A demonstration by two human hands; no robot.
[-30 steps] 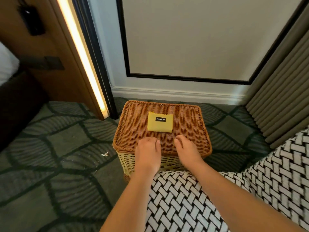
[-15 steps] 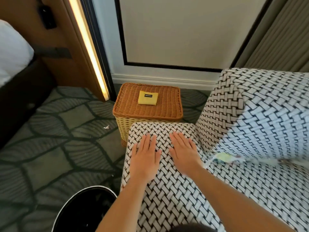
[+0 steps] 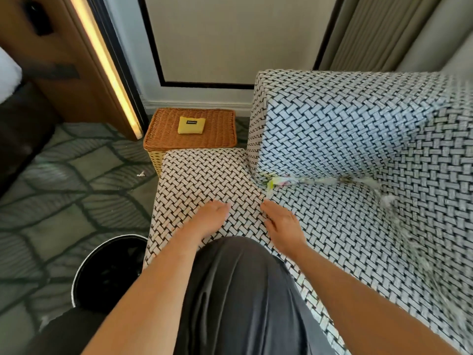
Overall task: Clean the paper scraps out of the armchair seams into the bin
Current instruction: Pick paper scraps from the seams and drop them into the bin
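1. Fingers of my left hand (image 3: 208, 221) and right hand (image 3: 282, 228) lie loose on the armchair (image 3: 332, 226), holding nothing.
2. Paper scraps (image 3: 279, 181) fill the seam just beyond them.
3. Black bin (image 3: 102, 278) stands on the floor at my left, contents too dark to tell.

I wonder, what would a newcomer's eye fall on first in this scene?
The armchair, in a bold black-and-white weave, fills the right side, with colourful paper scraps wedged in the seam beyond the right hand. A black bin stands on the carpet at lower left.

armchair (image 3: 332, 129): woven matt cloth | basket (image 3: 189, 129): wicker | bin (image 3: 107, 272): glossy black
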